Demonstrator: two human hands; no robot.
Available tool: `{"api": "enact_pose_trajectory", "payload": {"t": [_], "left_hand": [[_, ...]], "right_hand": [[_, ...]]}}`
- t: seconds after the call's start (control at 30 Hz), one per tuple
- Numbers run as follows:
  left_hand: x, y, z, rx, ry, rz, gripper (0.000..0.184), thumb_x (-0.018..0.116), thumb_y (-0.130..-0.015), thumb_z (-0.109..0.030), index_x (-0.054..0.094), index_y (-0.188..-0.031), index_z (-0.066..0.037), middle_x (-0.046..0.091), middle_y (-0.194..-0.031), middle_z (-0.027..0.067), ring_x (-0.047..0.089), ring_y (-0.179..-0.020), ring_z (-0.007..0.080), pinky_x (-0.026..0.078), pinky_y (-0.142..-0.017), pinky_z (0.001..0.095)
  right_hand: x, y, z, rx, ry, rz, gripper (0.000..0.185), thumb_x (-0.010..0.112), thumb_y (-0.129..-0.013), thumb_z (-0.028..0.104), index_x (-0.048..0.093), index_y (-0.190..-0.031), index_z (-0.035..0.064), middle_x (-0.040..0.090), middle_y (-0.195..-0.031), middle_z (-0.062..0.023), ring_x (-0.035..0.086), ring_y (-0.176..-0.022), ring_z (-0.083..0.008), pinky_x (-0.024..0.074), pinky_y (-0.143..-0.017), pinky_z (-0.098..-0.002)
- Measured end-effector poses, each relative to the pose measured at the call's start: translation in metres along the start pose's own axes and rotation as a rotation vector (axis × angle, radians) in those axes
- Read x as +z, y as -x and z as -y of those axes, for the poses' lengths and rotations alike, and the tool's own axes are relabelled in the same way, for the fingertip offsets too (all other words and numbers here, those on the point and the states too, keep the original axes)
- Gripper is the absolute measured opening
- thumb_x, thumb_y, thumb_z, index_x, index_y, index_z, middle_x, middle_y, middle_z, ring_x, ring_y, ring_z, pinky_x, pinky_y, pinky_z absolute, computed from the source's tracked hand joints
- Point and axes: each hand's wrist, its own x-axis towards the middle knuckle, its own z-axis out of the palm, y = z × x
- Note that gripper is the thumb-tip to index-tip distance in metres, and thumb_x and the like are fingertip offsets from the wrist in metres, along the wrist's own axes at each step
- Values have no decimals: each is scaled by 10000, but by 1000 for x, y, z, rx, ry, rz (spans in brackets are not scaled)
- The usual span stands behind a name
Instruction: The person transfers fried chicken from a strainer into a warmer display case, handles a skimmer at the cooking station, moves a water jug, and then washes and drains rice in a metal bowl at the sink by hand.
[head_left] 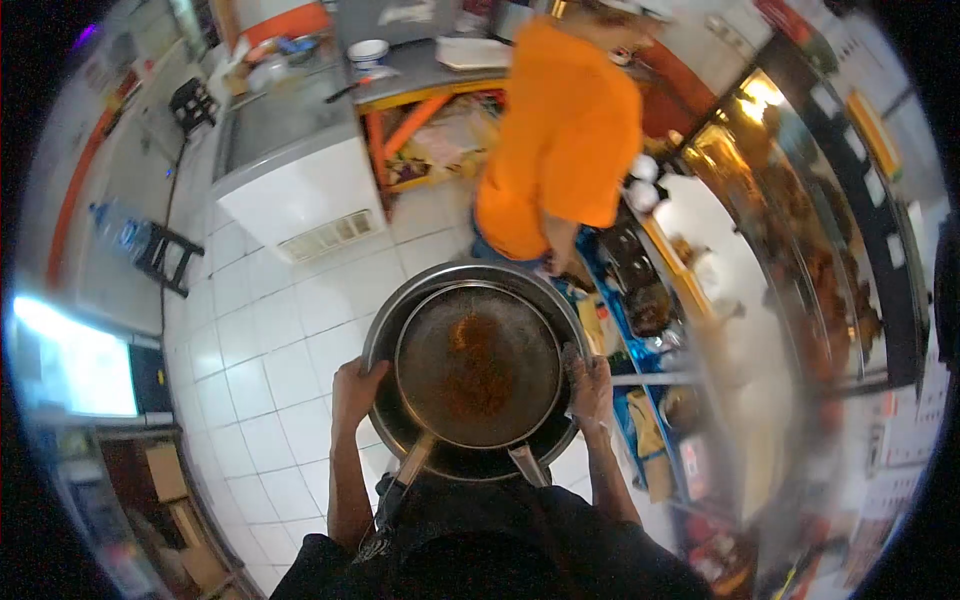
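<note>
I have left hand (pixel 355 395) and right hand (pixel 588 388) gripping opposite sides of a big metal bowl (pixel 476 272), bowl between them. Round sieve (pixel 425 350) inside it, brown powder (pixel 476 385) on top. Person in orange shirt (pixel 565 120) stands beyond the hands.

Food shop kitchen: display case (pixel 861 165) (lit inside), chest freezer (pixel 290 200).

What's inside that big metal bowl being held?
In the bowl sits what looks like a handled sieve, with reddish-brown residue on it. It hides most of the bowl's bottom, so anything underneath cannot be seen.
</note>
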Motion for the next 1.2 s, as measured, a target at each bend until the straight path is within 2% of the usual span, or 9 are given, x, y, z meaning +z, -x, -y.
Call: {"api": "enact_pose_trajectory", "payload": {"t": [0.23,0.4,0.53,0.57,0.77,0.97,1.07,1.13,1.2], "left_hand": [[-118,-20,103,-172,249,-308,367,658,-873,-317,690,-930,44,684,-767,203,661,-708,238,494,-669,400],[-227,-79,128,-274,235,-464,360,656,-875,-296,671,-884,63,661,-714,135,598,-669,179,472,-631,373],[-328,-127,162,-331,333,-583,339,669,-868,-276,653,-832,61,590,-663,57,510,-629,130,427,-577,338],[-356,-135,171,-392,338,-603,322,678,-862,-270,653,-825,49,582,-655,39,503,-613,125,417,-564,334],[-468,-167,218,-525,436,-849,326,687,-854,-274,676,-888,50,633,-724,43,544,-662,134,444,-610,319],[-598,-259,284,-524,522,-948,304,678,-873,-240,685,-988,41,680,-838,66,588,-751,136,476,-705,313],[-681,-314,316,-626,381,-889,275,665,-895,-205,677,-1018,41,700,-895,81,614,-780,141,500,-727,334],[-737,-357,320,-534,342,-959,317,683,-852,-270,634,-818,41,570,-630,44,503,-606,150,406,-572,371],[-774,-395,348,-536,329,-898,334,685,-850,-278,629,-813,49,565,-625,62,507,-604,161,407,-572,375]], "right_hand": [[155,-40,132,-23,-51,302,416,578,-964,432,542,-1019,21,591,-862,-136,566,-819,-254,453,-747,-435],[316,-95,197,37,-225,509,402,581,-966,444,546,-1026,48,590,-827,-62,548,-774,-167,464,-710,-366],[440,-119,317,-121,-103,662,411,572,-967,425,520,-1041,25,640,-859,-144,576,-786,-229,471,-752,-422],[471,-120,340,-109,-80,688,421,570,-964,435,516,-1027,22,640,-863,-191,613,-814,-310,473,-762,-448],[657,-126,477,-276,83,959,491,573,-941,493,512,-1033,15,641,-894,-235,614,-904,-454,464,-784,-491],[850,-136,572,-610,81,993,505,545,-941,501,503,-1089,20,620,-901,-263,627,-883,-418,467,-781,-488],[901,-131,662,-439,154,977,518,530,-945,501,501,-1093,6,617,-921,-260,625,-912,-386,461,-805,-480],[941,-136,686,-340,111,995,549,537,-937,517,504,-1090,-9,625,-948,-237,615,-965,-371,448,-852,-469],[970,-137,706,-476,46,759,580,550,-923,535,502,-1092,-17,636,-910,-212,623,-939,-378,456,-839,-472]]}}
